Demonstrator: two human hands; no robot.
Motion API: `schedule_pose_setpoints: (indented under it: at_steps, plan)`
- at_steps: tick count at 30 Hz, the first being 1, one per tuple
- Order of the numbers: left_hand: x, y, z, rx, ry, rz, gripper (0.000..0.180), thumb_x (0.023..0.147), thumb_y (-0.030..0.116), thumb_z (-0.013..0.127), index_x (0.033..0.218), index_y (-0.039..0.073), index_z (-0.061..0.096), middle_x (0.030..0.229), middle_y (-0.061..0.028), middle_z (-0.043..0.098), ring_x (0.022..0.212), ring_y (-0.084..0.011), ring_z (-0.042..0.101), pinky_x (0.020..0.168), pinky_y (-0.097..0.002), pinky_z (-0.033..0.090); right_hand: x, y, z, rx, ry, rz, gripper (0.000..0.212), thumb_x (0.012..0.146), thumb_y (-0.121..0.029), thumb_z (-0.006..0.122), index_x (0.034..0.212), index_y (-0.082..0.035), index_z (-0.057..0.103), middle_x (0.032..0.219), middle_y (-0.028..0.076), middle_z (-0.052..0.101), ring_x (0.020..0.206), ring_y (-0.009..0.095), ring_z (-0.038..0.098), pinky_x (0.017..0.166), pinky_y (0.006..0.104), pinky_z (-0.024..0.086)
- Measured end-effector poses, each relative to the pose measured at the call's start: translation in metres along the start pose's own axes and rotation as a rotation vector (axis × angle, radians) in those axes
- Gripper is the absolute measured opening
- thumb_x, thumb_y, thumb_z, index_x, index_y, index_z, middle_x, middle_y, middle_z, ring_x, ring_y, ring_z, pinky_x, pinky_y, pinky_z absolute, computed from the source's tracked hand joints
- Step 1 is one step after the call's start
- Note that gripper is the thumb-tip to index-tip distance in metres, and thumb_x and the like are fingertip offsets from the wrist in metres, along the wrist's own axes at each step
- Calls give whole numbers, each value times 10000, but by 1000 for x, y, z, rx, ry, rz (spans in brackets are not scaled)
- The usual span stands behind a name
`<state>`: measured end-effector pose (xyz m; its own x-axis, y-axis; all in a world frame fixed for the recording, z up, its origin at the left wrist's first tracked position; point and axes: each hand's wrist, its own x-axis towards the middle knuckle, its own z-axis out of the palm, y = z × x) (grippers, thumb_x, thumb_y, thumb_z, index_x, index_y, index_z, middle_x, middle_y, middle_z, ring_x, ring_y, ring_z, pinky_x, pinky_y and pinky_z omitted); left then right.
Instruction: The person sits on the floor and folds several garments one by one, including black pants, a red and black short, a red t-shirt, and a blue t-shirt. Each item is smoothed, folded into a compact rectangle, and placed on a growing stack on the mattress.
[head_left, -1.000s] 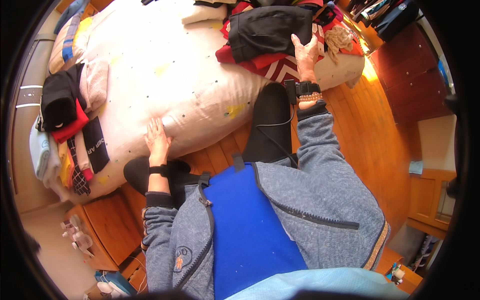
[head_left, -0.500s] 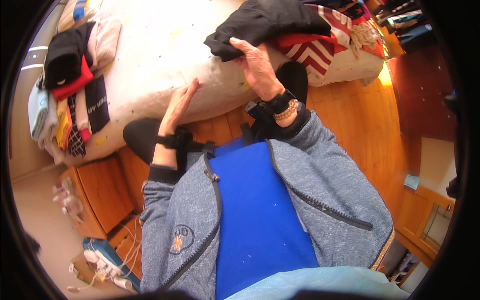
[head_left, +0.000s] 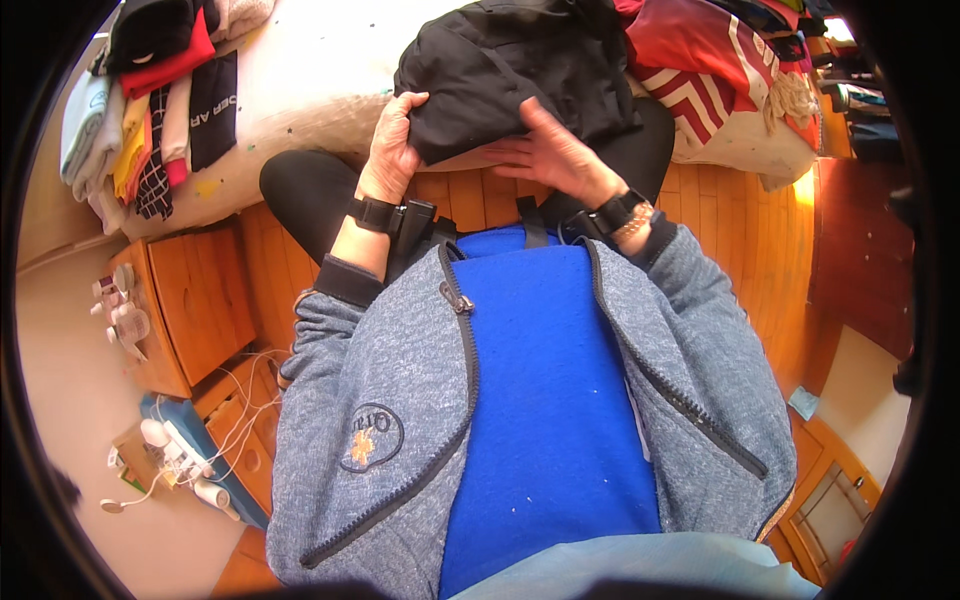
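A black garment (head_left: 510, 75) lies bunched on the near edge of the bed in front of me; its exact kind I cannot make out. At its left corner my left hand (head_left: 393, 145) pinches the cloth between thumb and fingers. My right hand (head_left: 560, 155) is at the garment's near edge, thumb up and fingers stretched apart, not gripping it. To the right of the black garment lies a heap of red and white patterned clothes (head_left: 700, 60).
Folded clothes (head_left: 120, 130) in several colours are piled at the bed's (head_left: 310, 90) left end. A wooden cabinet (head_left: 205, 310) stands at the left, near a blue box (head_left: 205, 460) with white cables. Wooden floor (head_left: 740, 240) stretches to the right.
The black garment has come nearer and spread out. My left hand has moved up and taken its left corner; my right hand has let go and moved right.
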<state>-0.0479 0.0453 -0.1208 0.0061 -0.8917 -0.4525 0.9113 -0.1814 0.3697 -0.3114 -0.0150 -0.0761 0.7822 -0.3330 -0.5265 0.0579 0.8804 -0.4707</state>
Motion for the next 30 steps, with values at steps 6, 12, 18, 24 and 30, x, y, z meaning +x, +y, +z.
schedule_pose_setpoints:
  at_steps: [6, 12, 18, 24, 30]
  plan:
    - [-13, -4, 15, 229, 128, 260, 222, 844, 21, 582, 1050, -46, 630, 995, -122, 685, 889, -234, 690, 845, -355, 592, -1, -4, -59, 589, 372, -296, 711, 841, -471, 769, 1336, -16, 540, 1372, 169, 567, 1229, 333, 565, 1077, 493, 446]
    - [-42, 42, 42, 478, 81, 545, 246, 831, -25, 523, 1030, 22, 660, 967, -49, 666, 874, -174, 648, 809, -317, 567, -3, -44, -48, 324, 379, -396, 238, 859, -119, 698, 1062, 3, 676, 1050, 121, 725, 988, 281, 691, 908, 402, 561]
    - [-50, 119, 63, 813, 32, 959, 170, 896, 68, 575, 1033, 59, 674, 883, 16, 628, 828, -105, 595, 825, -253, 492, 19, -115, 18, -133, 63, -833, 163, 879, -90, 717, 1011, 6, 729, 965, 47, 731, 906, 140, 686, 835, 255, 532]
    - [-27, 204, 29, 1220, 349, 846, 366, 887, 99, 617, 1245, 24, 607, 983, -24, 654, 850, -118, 598, 792, -266, 504, 62, -105, 8, -133, 231, -683, 220, 843, -61, 751, 1051, -6, 704, 1030, 66, 720, 925, 172, 692, 809, 298, 564]
    - [-13, 158, -56, 1945, 686, 776, 695, 815, 301, 688, 1413, 17, 477, 1239, -227, 608, 1202, -363, 568, 1045, -427, 443, 70, -53, -55, -301, 672, -408, 375, 923, -111, 663, 1267, -25, 541, 1087, 87, 657, 925, 198, 668, 820, 338, 564]
